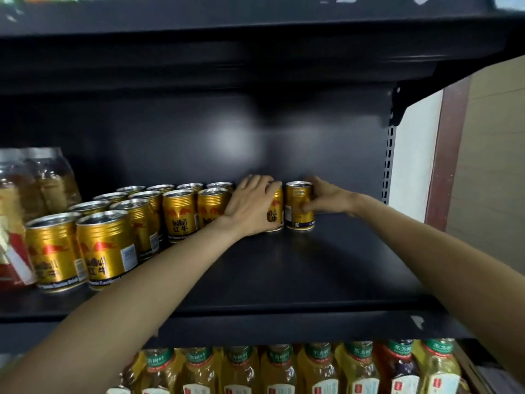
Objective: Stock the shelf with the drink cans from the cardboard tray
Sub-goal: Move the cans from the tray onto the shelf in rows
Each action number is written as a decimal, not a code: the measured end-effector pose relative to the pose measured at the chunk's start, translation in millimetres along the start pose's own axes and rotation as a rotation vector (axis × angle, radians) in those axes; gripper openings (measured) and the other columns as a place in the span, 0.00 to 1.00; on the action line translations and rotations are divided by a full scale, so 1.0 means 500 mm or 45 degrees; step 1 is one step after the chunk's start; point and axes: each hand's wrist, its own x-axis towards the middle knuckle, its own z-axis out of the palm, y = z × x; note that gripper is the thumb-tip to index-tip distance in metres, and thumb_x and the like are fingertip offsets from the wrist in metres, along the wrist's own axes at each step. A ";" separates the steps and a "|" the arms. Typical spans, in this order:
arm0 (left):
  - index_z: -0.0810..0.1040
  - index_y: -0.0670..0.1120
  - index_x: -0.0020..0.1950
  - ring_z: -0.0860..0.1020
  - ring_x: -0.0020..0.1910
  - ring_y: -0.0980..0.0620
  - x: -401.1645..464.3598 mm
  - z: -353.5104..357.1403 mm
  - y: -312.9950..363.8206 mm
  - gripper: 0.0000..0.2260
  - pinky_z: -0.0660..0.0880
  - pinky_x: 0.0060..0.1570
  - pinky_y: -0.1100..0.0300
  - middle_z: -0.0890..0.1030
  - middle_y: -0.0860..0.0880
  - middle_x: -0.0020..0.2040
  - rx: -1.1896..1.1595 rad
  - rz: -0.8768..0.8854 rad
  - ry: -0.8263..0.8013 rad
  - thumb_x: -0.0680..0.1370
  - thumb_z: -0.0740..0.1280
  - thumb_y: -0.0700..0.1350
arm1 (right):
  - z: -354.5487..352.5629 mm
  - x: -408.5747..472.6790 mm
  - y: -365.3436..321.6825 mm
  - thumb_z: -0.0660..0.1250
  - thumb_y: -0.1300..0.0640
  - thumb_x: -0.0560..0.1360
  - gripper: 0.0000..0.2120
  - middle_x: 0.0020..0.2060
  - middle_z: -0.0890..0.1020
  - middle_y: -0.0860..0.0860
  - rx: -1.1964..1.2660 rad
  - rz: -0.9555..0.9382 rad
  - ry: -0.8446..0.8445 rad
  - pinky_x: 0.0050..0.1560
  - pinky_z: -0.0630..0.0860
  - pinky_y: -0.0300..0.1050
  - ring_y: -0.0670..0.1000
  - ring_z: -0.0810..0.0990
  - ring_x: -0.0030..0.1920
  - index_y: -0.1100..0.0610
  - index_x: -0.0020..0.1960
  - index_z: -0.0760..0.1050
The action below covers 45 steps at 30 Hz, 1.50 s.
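Several gold drink cans (179, 213) stand in rows on the left half of a black shelf (298, 268). My left hand (250, 204) wraps around one gold can (276, 216) at the right end of the back rows, covering most of it. Just to its right stands another gold can (299, 206), upright on the shelf, gripped from the right side by my right hand (329, 199). The two held cans stand close together near the shelf's back wall. The cardboard tray is out of view.
Shrink-wrapped amber bottles (37, 183) stand at the far left of the shelf. The shelf above (255, 52) overhangs low. Below, a row of yellow tea bottles (284, 368) with green caps fills the lower shelf. A wall and upright post (389, 155) bound the right.
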 end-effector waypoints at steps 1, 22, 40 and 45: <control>0.57 0.45 0.74 0.62 0.71 0.46 0.001 0.000 0.002 0.38 0.52 0.73 0.52 0.64 0.45 0.72 0.063 0.027 0.003 0.71 0.69 0.59 | -0.007 -0.006 0.006 0.71 0.63 0.70 0.36 0.63 0.72 0.57 0.060 -0.013 -0.063 0.62 0.74 0.52 0.56 0.72 0.63 0.56 0.72 0.57; 0.51 0.37 0.75 0.70 0.65 0.42 -0.012 0.025 -0.023 0.30 0.57 0.70 0.46 0.70 0.40 0.67 0.532 -0.112 -0.131 0.79 0.60 0.50 | 0.087 0.041 -0.037 0.77 0.50 0.66 0.41 0.66 0.68 0.58 -0.024 0.080 0.318 0.61 0.74 0.51 0.59 0.70 0.65 0.60 0.70 0.59; 0.64 0.40 0.67 0.75 0.60 0.43 -0.028 0.015 -0.040 0.20 0.66 0.63 0.50 0.75 0.43 0.62 0.520 -0.145 -0.063 0.78 0.63 0.45 | 0.098 0.040 -0.033 0.73 0.56 0.71 0.37 0.66 0.71 0.59 0.035 0.080 0.254 0.63 0.73 0.52 0.59 0.72 0.65 0.61 0.71 0.56; 0.63 0.39 0.67 0.76 0.58 0.43 -0.028 0.020 -0.037 0.18 0.68 0.62 0.49 0.75 0.42 0.60 0.595 -0.131 -0.067 0.78 0.59 0.39 | 0.103 0.035 -0.029 0.74 0.59 0.69 0.43 0.66 0.71 0.57 -0.005 0.043 0.125 0.67 0.67 0.49 0.57 0.70 0.67 0.60 0.74 0.51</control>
